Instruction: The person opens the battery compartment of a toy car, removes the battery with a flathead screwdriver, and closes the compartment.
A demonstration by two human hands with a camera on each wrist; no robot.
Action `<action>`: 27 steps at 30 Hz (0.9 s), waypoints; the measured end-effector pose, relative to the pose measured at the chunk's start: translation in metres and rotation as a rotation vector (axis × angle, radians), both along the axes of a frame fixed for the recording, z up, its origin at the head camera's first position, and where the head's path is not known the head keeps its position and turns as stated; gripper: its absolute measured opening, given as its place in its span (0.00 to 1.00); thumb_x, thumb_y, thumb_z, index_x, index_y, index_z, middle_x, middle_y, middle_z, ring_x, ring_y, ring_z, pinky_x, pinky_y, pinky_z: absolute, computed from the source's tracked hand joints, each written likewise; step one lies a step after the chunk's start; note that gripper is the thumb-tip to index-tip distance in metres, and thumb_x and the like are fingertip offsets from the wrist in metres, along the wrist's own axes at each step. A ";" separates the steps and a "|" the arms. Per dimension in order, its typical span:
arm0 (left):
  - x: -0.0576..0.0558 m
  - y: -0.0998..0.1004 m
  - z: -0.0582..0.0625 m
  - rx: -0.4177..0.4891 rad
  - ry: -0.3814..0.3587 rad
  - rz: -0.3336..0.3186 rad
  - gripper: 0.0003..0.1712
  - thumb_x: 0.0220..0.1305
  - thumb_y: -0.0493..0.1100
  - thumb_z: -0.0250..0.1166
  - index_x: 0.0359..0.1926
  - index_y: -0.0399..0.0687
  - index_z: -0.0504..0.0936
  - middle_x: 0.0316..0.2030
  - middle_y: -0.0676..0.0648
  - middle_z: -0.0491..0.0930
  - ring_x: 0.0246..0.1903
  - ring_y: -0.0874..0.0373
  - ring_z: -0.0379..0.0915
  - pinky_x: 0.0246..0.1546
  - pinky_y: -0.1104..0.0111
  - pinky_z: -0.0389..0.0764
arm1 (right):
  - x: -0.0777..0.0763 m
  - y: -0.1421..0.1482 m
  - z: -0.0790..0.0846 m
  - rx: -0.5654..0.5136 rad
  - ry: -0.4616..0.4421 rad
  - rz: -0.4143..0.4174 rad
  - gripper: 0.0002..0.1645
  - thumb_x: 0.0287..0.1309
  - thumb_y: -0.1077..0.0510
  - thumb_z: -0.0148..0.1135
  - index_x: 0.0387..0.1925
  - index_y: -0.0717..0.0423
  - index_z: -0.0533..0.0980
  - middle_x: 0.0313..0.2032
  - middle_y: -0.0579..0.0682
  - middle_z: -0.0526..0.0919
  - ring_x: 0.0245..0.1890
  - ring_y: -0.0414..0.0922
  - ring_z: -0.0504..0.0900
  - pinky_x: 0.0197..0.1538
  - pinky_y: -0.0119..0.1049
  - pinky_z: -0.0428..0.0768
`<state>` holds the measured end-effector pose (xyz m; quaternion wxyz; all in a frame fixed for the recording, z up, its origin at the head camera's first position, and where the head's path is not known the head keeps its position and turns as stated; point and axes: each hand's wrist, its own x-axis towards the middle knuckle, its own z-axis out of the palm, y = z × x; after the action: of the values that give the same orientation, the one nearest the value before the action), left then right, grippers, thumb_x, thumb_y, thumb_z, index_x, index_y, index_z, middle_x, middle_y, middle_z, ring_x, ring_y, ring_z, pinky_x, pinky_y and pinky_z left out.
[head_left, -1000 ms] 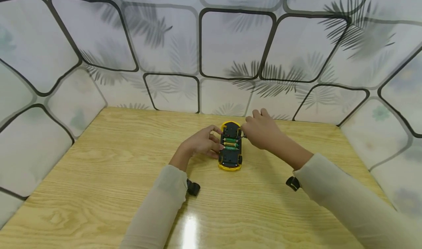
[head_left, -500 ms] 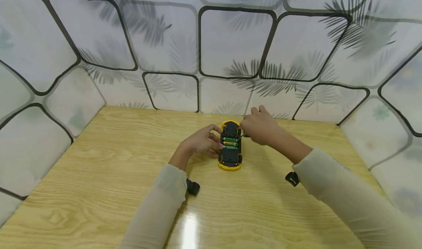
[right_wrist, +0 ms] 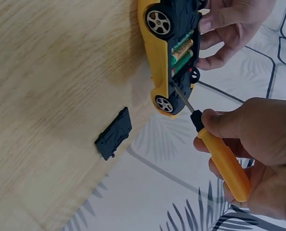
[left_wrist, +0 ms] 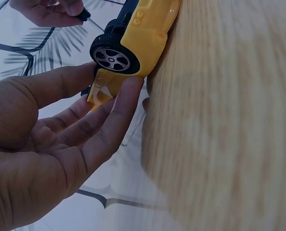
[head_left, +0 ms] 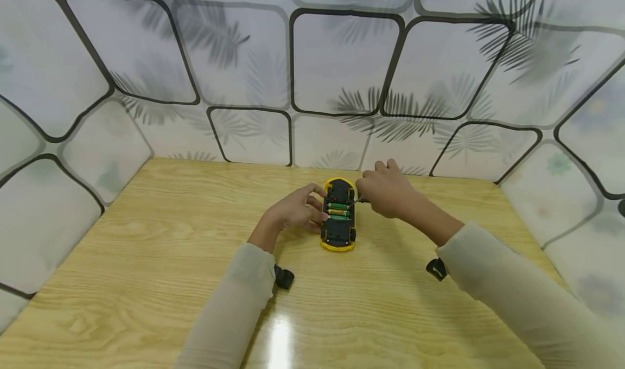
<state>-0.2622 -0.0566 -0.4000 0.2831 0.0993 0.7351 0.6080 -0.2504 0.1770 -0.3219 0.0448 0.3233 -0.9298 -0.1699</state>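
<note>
A yellow toy car (head_left: 338, 232) lies upside down on the table, its black underside facing up. Three green and gold batteries (right_wrist: 182, 51) sit side by side in its uncovered battery compartment. My left hand (head_left: 295, 209) grips the car's left side, thumb and fingers around the edge by a wheel (left_wrist: 112, 58). In my right hand (head_left: 388, 190) is a screwdriver (right_wrist: 226, 164) with a yellow handle and black collar. Its metal shaft (right_wrist: 183, 98) slants down to the end of the compartment, the tip right at the batteries' edge.
A black battery cover (right_wrist: 114, 134) lies on the wooden table (head_left: 195, 282) beside the car, seen in the right wrist view. Patterned light walls (head_left: 337, 59) close off the back and both sides of the table.
My right hand shifts very slightly with the screwdriver still at the compartment. The car and my left hand keep their places; the head view drifts a little.
</note>
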 end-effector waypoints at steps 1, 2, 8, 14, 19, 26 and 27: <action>0.000 0.000 0.000 0.001 -0.001 0.000 0.28 0.69 0.27 0.62 0.65 0.46 0.65 0.55 0.34 0.74 0.43 0.42 0.83 0.42 0.54 0.89 | 0.000 0.002 -0.001 -0.018 -0.001 -0.004 0.03 0.65 0.60 0.69 0.35 0.48 0.83 0.29 0.47 0.78 0.27 0.48 0.64 0.36 0.43 0.58; 0.000 0.000 0.000 0.003 -0.003 0.001 0.28 0.69 0.27 0.62 0.65 0.46 0.65 0.55 0.34 0.73 0.42 0.42 0.83 0.42 0.54 0.89 | 0.000 0.004 -0.003 -0.034 -0.003 -0.009 0.04 0.66 0.60 0.68 0.35 0.48 0.82 0.29 0.47 0.76 0.27 0.48 0.63 0.36 0.43 0.58; 0.000 0.000 0.001 0.002 -0.004 0.003 0.29 0.69 0.27 0.63 0.65 0.46 0.65 0.55 0.34 0.73 0.42 0.41 0.83 0.42 0.54 0.89 | 0.001 0.018 -0.014 -0.157 -0.005 -0.015 0.11 0.72 0.57 0.62 0.29 0.48 0.79 0.25 0.47 0.72 0.25 0.47 0.59 0.35 0.42 0.56; 0.001 0.001 0.003 -0.011 -0.003 0.003 0.28 0.69 0.28 0.64 0.65 0.46 0.65 0.54 0.35 0.73 0.44 0.43 0.82 0.42 0.54 0.89 | 0.002 0.031 -0.028 -0.261 0.053 0.043 0.05 0.70 0.57 0.64 0.40 0.51 0.85 0.31 0.51 0.81 0.25 0.48 0.65 0.33 0.44 0.63; 0.001 0.001 0.003 -0.019 -0.001 0.010 0.28 0.68 0.27 0.64 0.64 0.45 0.65 0.54 0.35 0.73 0.44 0.44 0.82 0.42 0.54 0.89 | 0.005 0.037 -0.037 -0.353 0.057 0.044 0.05 0.69 0.58 0.66 0.42 0.52 0.86 0.36 0.51 0.84 0.28 0.51 0.71 0.33 0.46 0.69; 0.002 0.002 0.003 -0.029 0.009 0.013 0.29 0.68 0.27 0.64 0.65 0.45 0.65 0.54 0.35 0.73 0.44 0.44 0.82 0.41 0.54 0.89 | 0.008 0.044 -0.049 -0.452 0.034 0.005 0.06 0.70 0.58 0.65 0.43 0.51 0.86 0.39 0.50 0.86 0.32 0.52 0.72 0.35 0.46 0.66; 0.002 0.003 0.003 -0.029 0.008 0.015 0.29 0.68 0.27 0.64 0.65 0.45 0.65 0.54 0.35 0.73 0.44 0.44 0.82 0.42 0.54 0.89 | 0.008 0.045 -0.051 -0.469 0.030 0.003 0.06 0.70 0.58 0.65 0.43 0.51 0.86 0.39 0.50 0.86 0.33 0.52 0.73 0.35 0.46 0.67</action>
<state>-0.2604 -0.0538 -0.3967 0.2770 0.0923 0.7456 0.5990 -0.2426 0.2224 -0.3728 0.1327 0.3030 -0.9426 0.0460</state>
